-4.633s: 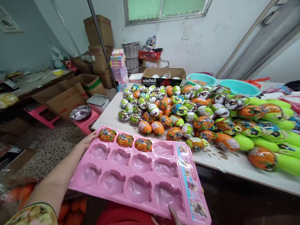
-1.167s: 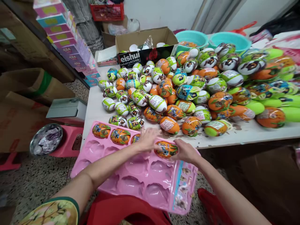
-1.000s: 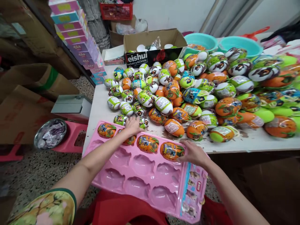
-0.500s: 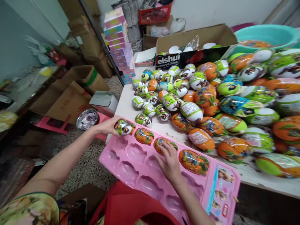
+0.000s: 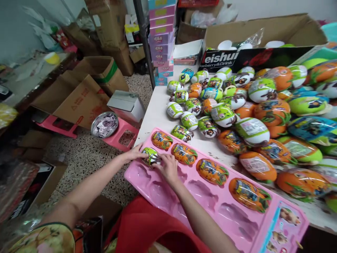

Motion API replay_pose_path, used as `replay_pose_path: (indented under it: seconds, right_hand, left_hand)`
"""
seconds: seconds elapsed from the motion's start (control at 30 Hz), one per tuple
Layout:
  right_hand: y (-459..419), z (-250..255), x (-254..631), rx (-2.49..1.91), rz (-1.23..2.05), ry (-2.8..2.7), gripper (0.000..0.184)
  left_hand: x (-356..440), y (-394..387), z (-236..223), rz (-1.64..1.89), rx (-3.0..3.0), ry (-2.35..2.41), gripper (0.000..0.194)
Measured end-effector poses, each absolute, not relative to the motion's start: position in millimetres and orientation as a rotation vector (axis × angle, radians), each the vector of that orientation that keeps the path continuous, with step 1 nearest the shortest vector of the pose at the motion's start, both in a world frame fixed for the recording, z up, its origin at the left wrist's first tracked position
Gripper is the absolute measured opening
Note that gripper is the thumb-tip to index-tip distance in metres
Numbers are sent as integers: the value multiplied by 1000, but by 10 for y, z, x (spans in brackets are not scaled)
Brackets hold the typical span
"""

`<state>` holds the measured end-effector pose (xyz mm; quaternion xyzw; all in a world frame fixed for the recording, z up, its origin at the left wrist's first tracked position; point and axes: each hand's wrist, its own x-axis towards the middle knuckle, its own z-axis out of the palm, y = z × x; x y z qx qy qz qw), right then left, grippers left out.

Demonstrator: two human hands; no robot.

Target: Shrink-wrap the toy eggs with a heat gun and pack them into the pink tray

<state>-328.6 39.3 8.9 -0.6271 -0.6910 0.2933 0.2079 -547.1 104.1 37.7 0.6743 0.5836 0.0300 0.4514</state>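
Between my two hands is a green, white and brown toy egg (image 5: pixel 151 156), low over the left end of a pink moulded tray (image 5: pixel 202 214). My left hand (image 5: pixel 133 153) grips the egg's left side. From the right, the fingers of my right hand (image 5: pixel 168 168) close on its other end. Along the tray's far row lie several orange eggs, from a small one (image 5: pixel 162 140) at the left to a large one (image 5: pixel 249 195) at the right. Hollows in the nearer rows show bare pink plastic. A printed card strip (image 5: pixel 285 225) covers the tray's right end.
Many wrapped eggs (image 5: pixel 252 131) crowd the white table (image 5: pixel 155 109) beyond the tray. Behind them stands a long carton (image 5: pixel 258 56) beside stacked pink and purple boxes (image 5: pixel 161 45). To the left, a metal bowl (image 5: pixel 104 124) rests on a pink stool (image 5: pixel 126 135), with open cartons (image 5: pixel 76 102) behind.
The green egg has come from the tray's far left corner toward me. My right hand has left the orange eggs and joined my left on it. The view has shifted left.
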Motion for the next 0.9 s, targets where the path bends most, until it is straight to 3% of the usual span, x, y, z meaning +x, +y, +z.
replay_pose_path:
  seconds: [0.1, 0.27, 0.53, 0.6, 0.7, 0.8, 0.9]
  right_hand:
    - [446, 73, -3286, -1803, 814, -1958, 37]
    - [546, 80, -3405, -1955, 766, -2050, 29]
    - [-97, 140, -3167, -1738, 474, -1897, 57]
    - [-493, 77, -3033, -1908, 363, -1757, 55]
    - [-931, -6, -2967, -2269, 333, -1553, 69]
    - [-1002, -29, -3049, -2459, 423, -1541, 78]
    - [-848, -9, -3123, -2553, 509, -1549, 66]
  left_hand:
    - [-5448, 1156, 293, 66, 1562, 1484, 40]
    - [-5342, 1233, 283, 13, 1546, 1708, 33]
    - [-5127, 1515, 751, 71, 1919, 1682, 68]
    - [-4769, 1755, 827, 130, 2093, 1499, 55]
    - [-4112, 2161, 804, 71, 2257, 1120, 41]
    - [-3659, 2468, 668, -70, 2295, 920, 65]
    - [-3537, 2628, 532, -157, 2289, 915, 85]
